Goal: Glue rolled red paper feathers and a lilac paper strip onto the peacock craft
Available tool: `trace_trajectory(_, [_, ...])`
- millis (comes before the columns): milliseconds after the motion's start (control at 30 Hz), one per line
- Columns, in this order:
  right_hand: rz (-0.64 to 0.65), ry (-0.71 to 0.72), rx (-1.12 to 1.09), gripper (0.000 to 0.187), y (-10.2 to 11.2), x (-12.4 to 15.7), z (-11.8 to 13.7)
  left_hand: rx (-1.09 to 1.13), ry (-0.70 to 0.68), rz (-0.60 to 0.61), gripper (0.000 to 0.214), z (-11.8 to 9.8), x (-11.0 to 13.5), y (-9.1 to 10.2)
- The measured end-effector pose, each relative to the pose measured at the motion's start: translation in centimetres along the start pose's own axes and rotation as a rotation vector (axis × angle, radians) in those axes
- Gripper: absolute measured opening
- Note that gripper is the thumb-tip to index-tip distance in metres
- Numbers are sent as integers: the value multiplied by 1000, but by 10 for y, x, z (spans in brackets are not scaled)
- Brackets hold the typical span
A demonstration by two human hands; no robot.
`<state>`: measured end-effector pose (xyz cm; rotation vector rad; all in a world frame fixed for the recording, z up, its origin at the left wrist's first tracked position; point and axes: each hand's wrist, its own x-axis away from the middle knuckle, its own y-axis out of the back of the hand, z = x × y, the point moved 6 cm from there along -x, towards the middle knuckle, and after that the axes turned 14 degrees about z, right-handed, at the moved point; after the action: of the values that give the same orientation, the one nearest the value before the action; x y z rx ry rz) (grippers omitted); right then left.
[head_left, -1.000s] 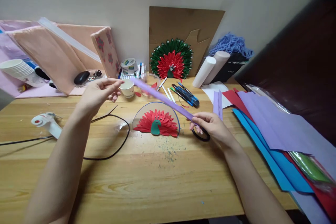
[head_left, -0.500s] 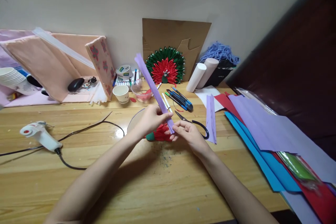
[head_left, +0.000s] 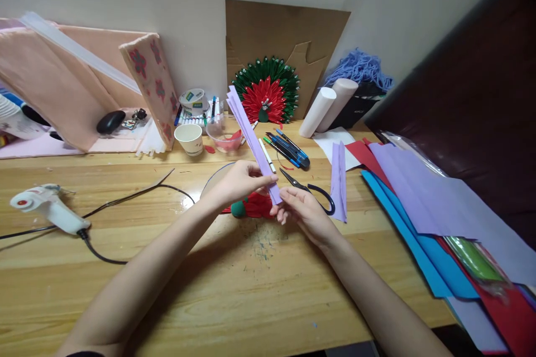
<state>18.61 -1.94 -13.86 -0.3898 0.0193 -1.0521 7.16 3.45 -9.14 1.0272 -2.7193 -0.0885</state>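
Observation:
A long folded purple paper strip [head_left: 251, 136] slants above the table, its layers fanned apart at the upper end. My left hand [head_left: 247, 181] is closed on its lower part, thumb across the front. At the bottom end, my right hand [head_left: 299, 206] pinches the strip's corner between thumb and fingers. Beneath both hands lies a red and green paper piece [head_left: 255, 206] on a round disc [head_left: 215, 181], partly covered by my hands. Black-handled scissors [head_left: 312, 189] rest just beyond my right hand, and another folded purple strip [head_left: 339, 184] lies to their right.
A white glue gun [head_left: 52, 209] with its black cord lies at left. Farther back are a paper cup [head_left: 189, 139], a clear bowl [head_left: 224, 135], pens [head_left: 288, 150] and a red-green fan ornament [head_left: 266, 92] against cardboard [head_left: 288, 28]. Coloured sheets [head_left: 435, 201] are piled at right.
The strip's upper layers have spread apart, where before they lay together. Both hands keep hold near its lower end. The view has shifted slightly.

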Motion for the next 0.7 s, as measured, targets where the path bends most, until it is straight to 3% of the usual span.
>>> trace_trajectory(167, [-250, 190, 419, 34, 9, 10, 16, -86, 37, -90, 21, -4, 1, -2])
trace_trajectory(267, [-277, 209, 507, 33, 5, 13, 18, -178, 42, -147, 19, -4, 1, -4])
trace_trajectory(367, [-268, 198, 470, 32, 4, 11, 17, -194, -2, -140, 25, 1, -2, -8])
trace_trajectory(500, [-255, 166, 290, 33, 13, 6, 12, -3, -14, -49, 41, 8, -5, -13])
trace_trajectory(700, [-120, 133, 6, 31, 16, 2, 8, 240, -17, 112, 32, -1, -1, -18])
